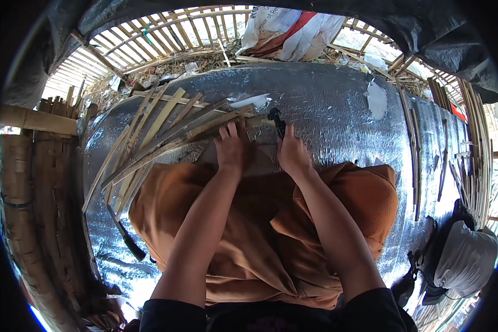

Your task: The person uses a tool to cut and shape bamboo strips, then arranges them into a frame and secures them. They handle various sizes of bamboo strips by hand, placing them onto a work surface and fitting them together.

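Observation:
My left hand (231, 150) is closed at the right end of a long split bamboo strip (174, 143), its fingers bent over the wood. A short brown wooden piece (243, 128) shows beside those fingers, partly hidden. My right hand (294, 153) grips the handle of a hammer (275, 116), whose black head points away from me just right of the strip's end. Both hands are in front of my lap, which a brown cloth (243, 243) covers. More bamboo strips (163, 119) lie in a loose pile to the left.
A silvery foil sheet (326, 99) covers the ground. A knife with a dark handle (130, 243) lies at left, near thick bamboo poles (30, 205). Thin sticks (415, 155) and a grey-and-black bag-like item (462, 257) are at right. Behind stand a slatted bamboo fence (171, 33) and a sack (293, 33).

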The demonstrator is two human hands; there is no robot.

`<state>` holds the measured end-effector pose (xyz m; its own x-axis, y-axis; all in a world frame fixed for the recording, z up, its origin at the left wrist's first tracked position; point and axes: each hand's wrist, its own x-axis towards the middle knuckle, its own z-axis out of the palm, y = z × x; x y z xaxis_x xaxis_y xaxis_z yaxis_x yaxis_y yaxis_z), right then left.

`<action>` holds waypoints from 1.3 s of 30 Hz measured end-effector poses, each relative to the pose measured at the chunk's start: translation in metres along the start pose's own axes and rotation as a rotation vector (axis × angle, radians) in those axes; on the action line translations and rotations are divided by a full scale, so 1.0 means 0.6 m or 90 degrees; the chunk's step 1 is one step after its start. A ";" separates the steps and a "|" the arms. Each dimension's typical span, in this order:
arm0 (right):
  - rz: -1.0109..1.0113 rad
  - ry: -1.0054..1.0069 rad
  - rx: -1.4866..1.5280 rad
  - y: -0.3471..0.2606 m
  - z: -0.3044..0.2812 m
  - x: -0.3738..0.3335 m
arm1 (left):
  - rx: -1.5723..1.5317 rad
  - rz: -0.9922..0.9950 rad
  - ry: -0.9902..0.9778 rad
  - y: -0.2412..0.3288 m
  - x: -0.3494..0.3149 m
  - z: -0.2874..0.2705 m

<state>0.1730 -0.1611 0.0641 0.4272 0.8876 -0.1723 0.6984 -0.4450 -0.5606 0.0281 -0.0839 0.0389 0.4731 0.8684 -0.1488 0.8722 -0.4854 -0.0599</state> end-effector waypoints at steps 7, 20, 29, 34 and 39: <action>0.031 -0.032 0.010 0.030 0.024 0.008 | -0.027 -0.007 -0.027 0.000 0.004 -0.001; 0.047 -0.038 0.041 0.037 0.023 0.012 | -0.035 0.035 -0.013 -0.009 0.008 0.007; 0.035 -0.004 0.048 0.042 0.035 0.014 | -0.085 0.017 0.045 -0.024 0.006 0.008; 0.039 -0.002 0.061 0.050 0.031 0.016 | -0.078 -0.067 0.054 -0.030 0.005 -0.028; 0.070 -0.061 0.079 0.039 0.016 0.024 | -0.033 -0.084 0.098 -0.042 0.005 -0.012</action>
<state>0.1902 -0.1576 0.0410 0.4364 0.8446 -0.3102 0.5721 -0.5266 -0.6288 0.0087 -0.0683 0.0470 0.3636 0.9315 0.0097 0.9315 -0.3633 -0.0180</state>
